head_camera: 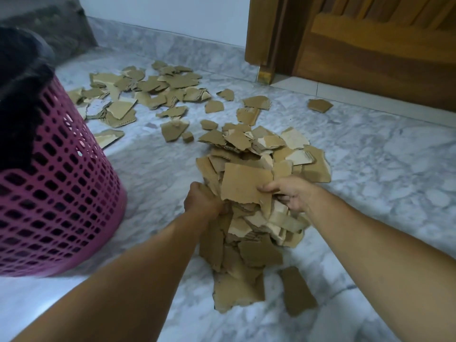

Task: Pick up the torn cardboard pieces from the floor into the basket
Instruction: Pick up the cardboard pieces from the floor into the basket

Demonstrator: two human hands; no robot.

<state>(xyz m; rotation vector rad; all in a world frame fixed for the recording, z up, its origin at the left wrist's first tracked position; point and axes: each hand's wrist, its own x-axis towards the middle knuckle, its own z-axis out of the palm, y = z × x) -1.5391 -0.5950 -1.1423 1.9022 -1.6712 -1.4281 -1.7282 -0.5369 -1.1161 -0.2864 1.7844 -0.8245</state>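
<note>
A heap of torn brown cardboard pieces (259, 218) lies on the marble floor in front of me. My left hand (203, 199) grips the left side of the heap, fingers curled into the pieces. My right hand (290, 193) holds the right side, thumb on a large flat cardboard piece (243, 185) on top. More torn pieces (148, 87) are scattered farther back on the floor. The pink plastic lattice basket (61, 193) stands at the left, about a hand's width from my left hand.
A dark cloth (22, 99) hangs over the basket's rim. A wooden door and frame (357, 50) stand at the back right, with a stray cardboard piece (319, 105) near it. A white wall runs along the back. Bare marble floor (382, 169) lies to the right.
</note>
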